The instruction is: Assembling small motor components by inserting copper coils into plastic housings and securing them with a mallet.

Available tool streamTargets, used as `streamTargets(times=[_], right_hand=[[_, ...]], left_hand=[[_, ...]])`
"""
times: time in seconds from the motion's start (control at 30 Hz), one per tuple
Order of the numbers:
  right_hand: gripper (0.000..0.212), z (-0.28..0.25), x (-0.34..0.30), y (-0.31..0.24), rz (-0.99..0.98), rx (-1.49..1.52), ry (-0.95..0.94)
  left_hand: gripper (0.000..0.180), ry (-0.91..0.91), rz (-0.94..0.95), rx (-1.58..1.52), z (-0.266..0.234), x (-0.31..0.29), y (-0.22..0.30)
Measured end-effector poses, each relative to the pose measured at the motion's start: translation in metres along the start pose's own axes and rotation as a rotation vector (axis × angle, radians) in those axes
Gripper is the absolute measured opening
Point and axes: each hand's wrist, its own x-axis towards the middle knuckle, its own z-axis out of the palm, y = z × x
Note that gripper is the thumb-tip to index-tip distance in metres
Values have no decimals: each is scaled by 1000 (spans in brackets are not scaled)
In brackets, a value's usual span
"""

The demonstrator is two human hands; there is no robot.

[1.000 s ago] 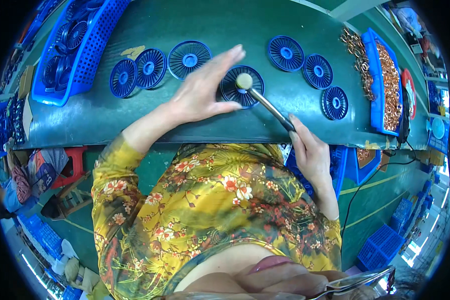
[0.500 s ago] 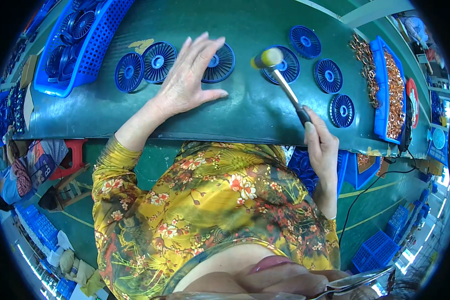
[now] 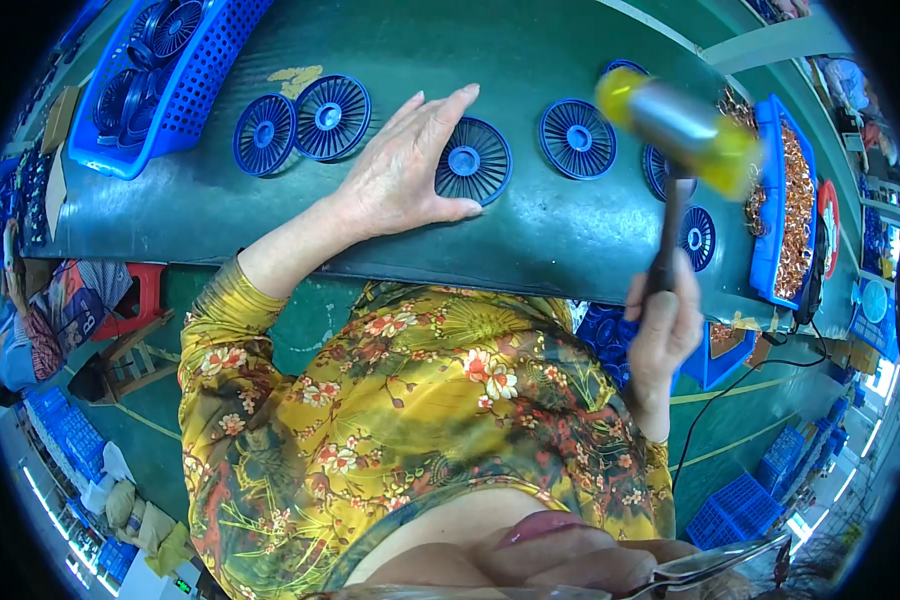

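My left hand reaches over the green bench, thumb and fingers spread apart around the left side of a blue spoked disc. That disc lies flat on the bench – whether my skin actually touches its rim, I cannot tell. My right hand is clamped on the dark handle of a yellow-ended hammer, raised above the right part of the bench, its head blurred.

To the left of my left hand lie two more discs just beside each other. On the right, a single disc lies apart, and further ones show partly hidden by the hammer. A blue basket of round blue parts stands at the far left; at the right, a blue tray holds copper-coloured rings – more are heaped along its left side.
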Motion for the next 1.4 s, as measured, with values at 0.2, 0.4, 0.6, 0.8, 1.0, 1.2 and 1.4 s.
streamTargets(times=[0.2, 0.4, 0.6, 0.8, 1.0, 1.2, 1.4], right_hand=[[32, 19, 16, 1, 240, -355, -326], [34, 32, 15, 6, -72, -398, -293], [31, 27, 11, 16, -8, -342, -393], [32, 30, 12, 11, 14, -309, -655], [31, 30, 31, 2, 19, -411, -343], [33, 52, 32, 0, -193, -338, -355], [35, 48, 40, -8, -85, -273, -367]], left_hand=[[109, 29, -13, -14, 5, -1, -5], [108, 32, -18, -39, 3, -8, -1], [102, 159, 88, 240, -43, -24, -18], [100, 195, -106, 427, -63, -37, -49], [97, 142, -62, 13, -29, -39, -16], [109, 104, -182, -97, -22, -40, -13], [121, 129, -248, -189, -18, -46, -18]])
